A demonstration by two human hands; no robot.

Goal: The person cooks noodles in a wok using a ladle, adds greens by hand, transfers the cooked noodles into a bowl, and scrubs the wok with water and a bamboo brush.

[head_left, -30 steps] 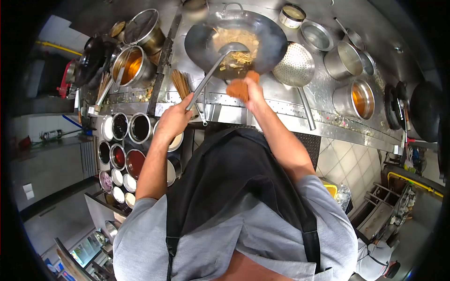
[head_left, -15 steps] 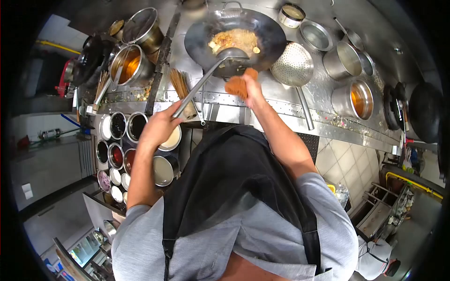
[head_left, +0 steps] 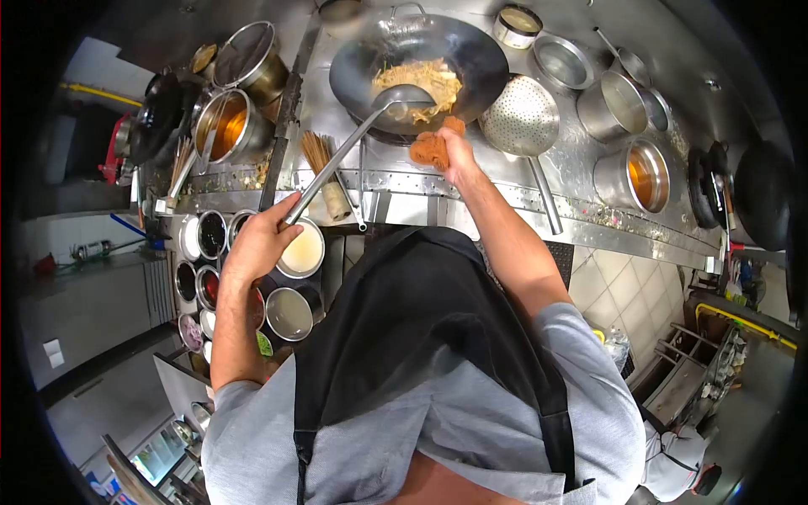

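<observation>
My left hand (head_left: pixel 259 241) is wrapped around the end of a long metal ladle (head_left: pixel 338 162). The ladle's bowl lies inside a dark wok (head_left: pixel 355 74), against the browned, shredded-looking food (head_left: pixel 431 81). In my right hand (head_left: pixel 459 158) is a bunched orange-brown cloth (head_left: pixel 431 150), gripped at the wok's near edge. Whatever part of the wok lies under the cloth is hidden. Just right of the wok, a perforated strainer (head_left: pixel 519 116) rests with its handle toward me. A bamboo brush (head_left: pixel 328 177) stands below the ladle's handle.
Several sauce and seasoning containers sit at the left, including a pot of pale yellow liquid (head_left: pixel 301 252). Pots with orange liquid stand left (head_left: pixel 225 126) and right (head_left: pixel 646 178). A steel pot (head_left: pixel 613 108) is on the right counter. Another person (head_left: pixel 677 459) is at the lower right.
My left hand has drawn back down and left with the ladle. The food in the wok has shifted and looks more mixed. The wok and cloth have moved slightly.
</observation>
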